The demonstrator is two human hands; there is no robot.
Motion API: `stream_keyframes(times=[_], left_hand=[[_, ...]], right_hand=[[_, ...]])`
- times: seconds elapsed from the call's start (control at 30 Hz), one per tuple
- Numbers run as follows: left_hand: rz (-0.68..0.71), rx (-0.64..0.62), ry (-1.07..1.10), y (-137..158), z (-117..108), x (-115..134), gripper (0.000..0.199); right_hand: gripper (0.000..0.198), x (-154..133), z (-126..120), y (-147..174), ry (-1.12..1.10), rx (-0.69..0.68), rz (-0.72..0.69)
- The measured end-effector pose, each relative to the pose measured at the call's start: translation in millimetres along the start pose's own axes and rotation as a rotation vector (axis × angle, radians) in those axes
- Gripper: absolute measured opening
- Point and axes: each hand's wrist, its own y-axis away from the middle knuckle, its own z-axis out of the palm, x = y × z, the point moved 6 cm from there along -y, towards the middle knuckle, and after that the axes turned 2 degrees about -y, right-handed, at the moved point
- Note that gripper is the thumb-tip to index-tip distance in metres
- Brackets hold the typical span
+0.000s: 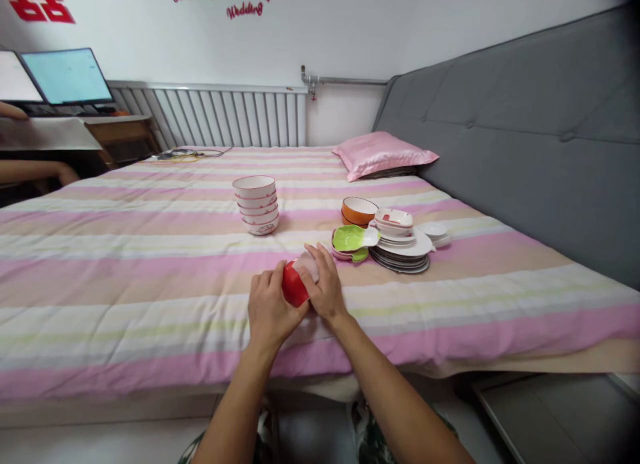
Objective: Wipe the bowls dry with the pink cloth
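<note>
Over the near part of the striped bed (pixel 150 277), the left hand (pixel 271 305) and right hand (pixel 326 287) close around a red dish (pixel 294 287), the right holding a pale cloth (pixel 305 265) against it. The dish's red surface faces the camera; its long axis cannot be told.

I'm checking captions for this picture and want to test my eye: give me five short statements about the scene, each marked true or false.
1. The left hand holds a red item. True.
2. The bowl stack stands to the right of the plates. False: the bowl stack stands to their left.
3. The right hand has a pale cloth against the red item. True.
4. The pink pillow lies on the floor. False: it lies on the bed.
5. The wall lettering is red. True.
</note>
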Motion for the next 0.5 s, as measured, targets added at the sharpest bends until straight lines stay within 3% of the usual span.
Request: stream_keyframes(times=[0.27,0.5], left_hand=[[-0.001,-0.011,-0.001,-1,1,0,0.075],[-0.009,-0.020,-0.011,-3,1,2,0.075]], right_hand=[[0.044,7,2,-2,-0.042,-0.007,0.064],[0.044,20,4,-5,-0.250,0.031,0.102]])
